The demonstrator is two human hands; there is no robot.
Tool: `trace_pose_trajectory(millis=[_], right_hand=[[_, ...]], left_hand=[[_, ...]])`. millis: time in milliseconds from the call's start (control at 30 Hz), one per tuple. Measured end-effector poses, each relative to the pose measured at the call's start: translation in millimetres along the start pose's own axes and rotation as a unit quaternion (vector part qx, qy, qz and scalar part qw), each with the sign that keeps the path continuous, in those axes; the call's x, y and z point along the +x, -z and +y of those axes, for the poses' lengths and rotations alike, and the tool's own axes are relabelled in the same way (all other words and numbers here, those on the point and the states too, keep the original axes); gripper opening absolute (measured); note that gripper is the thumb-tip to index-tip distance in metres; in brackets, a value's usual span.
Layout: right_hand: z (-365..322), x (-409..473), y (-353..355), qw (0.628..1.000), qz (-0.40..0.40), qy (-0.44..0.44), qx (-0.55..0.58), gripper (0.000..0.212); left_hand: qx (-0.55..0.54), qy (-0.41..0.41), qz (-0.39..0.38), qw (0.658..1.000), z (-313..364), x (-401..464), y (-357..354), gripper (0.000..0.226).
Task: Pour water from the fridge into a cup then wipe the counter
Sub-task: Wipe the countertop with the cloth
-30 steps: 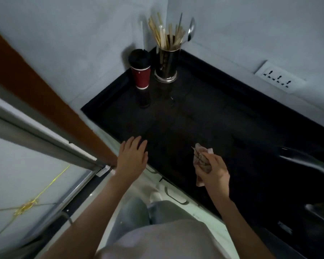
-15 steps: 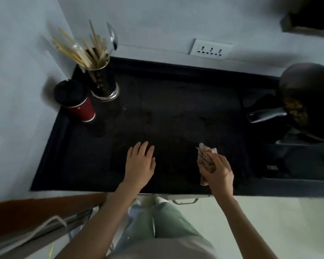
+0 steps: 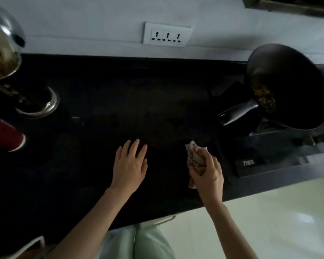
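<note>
The black counter (image 3: 131, 101) fills the middle of the head view. My left hand (image 3: 130, 165) lies flat on it near the front edge, fingers straight and spread. To its right, my right hand (image 3: 207, 172) grips a crumpled pale cloth (image 3: 194, 154) just above the counter. A red cup (image 3: 5, 135) with a white rim band stands at the far left edge, partly cut off by the frame.
A metal utensil holder (image 3: 36, 101) with chopsticks stands at the back left. A black wok (image 3: 286, 85) with food sits on a stove at the right, its handle (image 3: 238, 112) pointing over the counter. A white wall socket (image 3: 166, 34) is behind.
The view has swung right and closer: the cup and utensil holder slid to the left edge and the wok came in. Both hands keep their poses, left flat, right gripping the cloth.
</note>
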State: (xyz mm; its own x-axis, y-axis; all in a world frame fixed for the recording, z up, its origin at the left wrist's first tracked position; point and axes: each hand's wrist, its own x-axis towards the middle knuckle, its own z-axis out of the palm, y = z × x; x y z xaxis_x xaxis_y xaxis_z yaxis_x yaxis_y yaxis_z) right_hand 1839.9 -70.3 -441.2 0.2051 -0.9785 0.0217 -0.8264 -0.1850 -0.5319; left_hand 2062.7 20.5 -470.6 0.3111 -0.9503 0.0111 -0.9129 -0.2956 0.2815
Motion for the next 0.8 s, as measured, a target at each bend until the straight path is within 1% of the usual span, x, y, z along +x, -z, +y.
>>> trace_pose_trajectory(millis=[67, 133, 300, 400, 433, 500, 567, 633, 700, 800], right_hand=[[-3, 12, -6, 0.999, 0.007, 0.006, -0.035, 0.069], [-7, 23, -14, 0.998, -0.006, 0.018, -0.057, 0.07], [-5, 37, -28, 0.995, -0.018, 0.043, -0.091, 0.062], [-2, 38, -31, 0.995, -0.028, 0.043, -0.081, 0.057], [-2, 38, -30, 0.995, -0.025, 0.061, -0.08, 0.054], [-3, 33, -30, 0.988, -0.025, 0.127, -0.08, 0.05], [-6, 23, -31, 0.975, -0.045, 0.204, -0.079, 0.047], [-4, 7, -31, 0.962, -0.064, 0.253, -0.081, 0.048], [6, -5, -26, 0.961, -0.059, 0.256, -0.089, 0.05], [29, -5, -14, 0.979, -0.002, 0.188, -0.085, 0.051]], left_hand=[[0.005, -0.002, -0.004, 1.0, -2, 7, -5, 0.045], [0.01, 0.001, -0.006, 1.0, -2, 10, -8, 0.044], [0.019, -0.004, -0.018, 1.0, -3, 9, -10, 0.045], [0.022, -0.001, -0.029, 0.999, -3, 9, -8, 0.046], [0.021, -0.001, -0.031, 0.999, -3, 9, -8, 0.046], [0.019, -0.002, -0.036, 0.999, -3, 9, -7, 0.045], [0.019, -0.005, -0.036, 0.999, -3, 9, -6, 0.046], [0.019, -0.008, -0.033, 0.999, -4, 9, -6, 0.047], [0.016, -0.009, -0.036, 0.999, -6, 8, -5, 0.048], [0.014, -0.01, -0.049, 0.999, -7, 8, -6, 0.05]])
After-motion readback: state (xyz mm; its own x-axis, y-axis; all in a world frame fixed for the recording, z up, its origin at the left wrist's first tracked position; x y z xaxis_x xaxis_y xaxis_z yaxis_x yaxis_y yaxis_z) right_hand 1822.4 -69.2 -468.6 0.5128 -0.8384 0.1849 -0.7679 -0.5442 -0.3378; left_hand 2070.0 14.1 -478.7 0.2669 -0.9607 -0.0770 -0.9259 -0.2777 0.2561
